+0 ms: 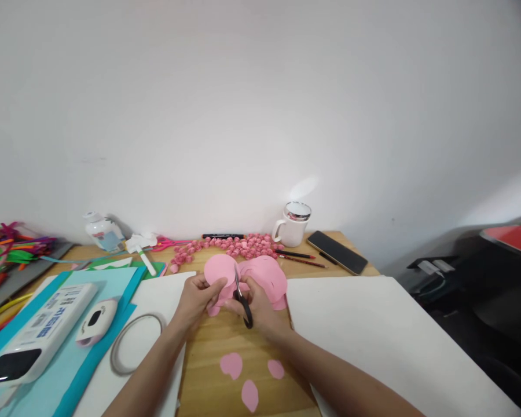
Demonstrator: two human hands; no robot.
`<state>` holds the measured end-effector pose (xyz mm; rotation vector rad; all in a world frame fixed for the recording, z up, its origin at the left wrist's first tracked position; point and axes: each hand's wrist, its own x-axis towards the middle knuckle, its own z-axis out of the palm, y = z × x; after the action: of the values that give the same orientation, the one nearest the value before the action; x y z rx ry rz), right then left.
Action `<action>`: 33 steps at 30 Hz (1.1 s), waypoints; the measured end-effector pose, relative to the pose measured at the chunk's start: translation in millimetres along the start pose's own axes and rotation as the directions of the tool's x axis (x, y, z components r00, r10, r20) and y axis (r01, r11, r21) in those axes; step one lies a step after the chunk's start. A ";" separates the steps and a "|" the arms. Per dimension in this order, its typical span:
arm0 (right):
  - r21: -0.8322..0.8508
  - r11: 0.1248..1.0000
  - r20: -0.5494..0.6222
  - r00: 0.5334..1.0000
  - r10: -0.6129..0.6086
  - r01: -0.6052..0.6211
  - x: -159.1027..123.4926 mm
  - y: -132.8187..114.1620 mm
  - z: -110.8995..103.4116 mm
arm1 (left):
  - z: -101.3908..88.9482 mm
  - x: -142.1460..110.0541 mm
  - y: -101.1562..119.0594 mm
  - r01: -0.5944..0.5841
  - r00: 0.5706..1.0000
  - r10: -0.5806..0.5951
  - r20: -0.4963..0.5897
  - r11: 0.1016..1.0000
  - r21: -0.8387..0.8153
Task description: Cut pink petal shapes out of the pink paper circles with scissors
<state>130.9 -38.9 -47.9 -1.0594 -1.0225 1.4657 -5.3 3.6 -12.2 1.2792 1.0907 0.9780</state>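
Head view: our left fingers (217, 285) pinch a pink paper circle (218, 269); just right of them, our right fingers (252, 285) grip scissors (247, 313), blades at its edge. We cut smoothest with that pinch clear of the blades, turning paper, not scissors.

Room at right, crowded toward the wall

A hand could pass low over the right white sheet (373, 324) or above the near wooden surface (212, 385), where flat pink pieces (231, 365) lie. Toward the wall, pink balls (247, 246), pencils (295, 253), a phone (337, 252) and an upright mug (293, 229) stand in the way; at left, a tape roll (114, 353) and a thick white device (54, 318) do.
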 end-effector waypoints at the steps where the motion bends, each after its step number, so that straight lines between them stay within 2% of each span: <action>1: -0.007 1.000 -0.004 1.000 0.003 -0.003 0.2 0.3 -0.1 | 0.1 0.1 0.0 -0.003 1.000 0.003 -0.004 1.000 -0.001; 8: -0.032 0.999 -0.001 1.000 -0.008 0.008 -0.3 0.5 -0.7 | -2.0 1.3 -1.8 -0.020 1.000 0.020 -0.015 1.000 -0.007; 15: -0.040 0.999 -0.007 1.000 -0.027 0.026 -2.4 4.2 -0.3 | 1.7 0.7 -6.4 0.027 0.998 -0.019 0.052 0.987 -0.157; 21: -0.048 0.999 -0.001 1.000 -0.023 0.023 -3.8 3.2 4.1 | 2.6 -1.3 -5.4 0.018 1.000 -0.017 0.010 0.998 -0.059; 29: 0.015 0.998 -0.006 0.998 -0.063 0.063 -4.6 -3.4 5.3 | 6.2 -4.7 -3.7 0.026 1.000 -0.027 -0.002 0.996 -0.087; 33: 0.020 0.997 0.017 0.997 -0.072 0.072 -5.7 -2.8 3.4 | 4.3 -2.2 -6.7 0.046 0.999 -0.044 0.027 0.995 -0.087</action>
<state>128.9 -44.4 -43.8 -0.9875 -1.0465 1.4265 -1.8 0.0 -18.8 1.1882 1.0421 0.9637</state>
